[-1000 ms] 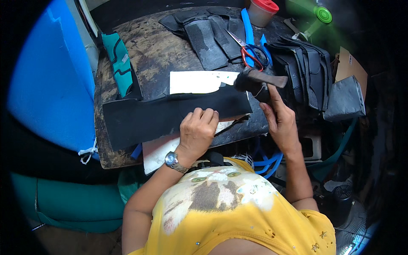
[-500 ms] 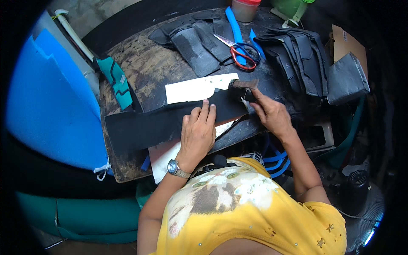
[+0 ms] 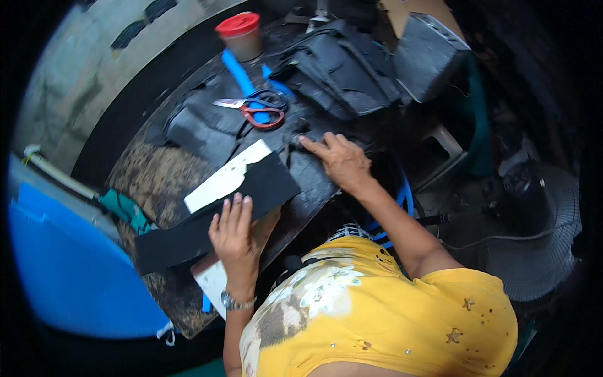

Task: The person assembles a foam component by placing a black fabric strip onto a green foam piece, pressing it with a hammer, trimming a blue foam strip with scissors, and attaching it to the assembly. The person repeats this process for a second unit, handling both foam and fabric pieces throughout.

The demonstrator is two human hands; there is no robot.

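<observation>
While left hand (image 3: 233, 234) lies flat, fingers together, on the black strip (image 3: 213, 217), I'd press firmly; right hand (image 3: 339, 160), open-fingered, touches the counter (image 3: 157, 179) mid-frame.

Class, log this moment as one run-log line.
left hand: flat on black sheet | right hand: fingertips on dark worktop | scissors: lying beyond, untouched

A red-lidded jar (image 3: 241, 36) stands at the table's far edge.
</observation>
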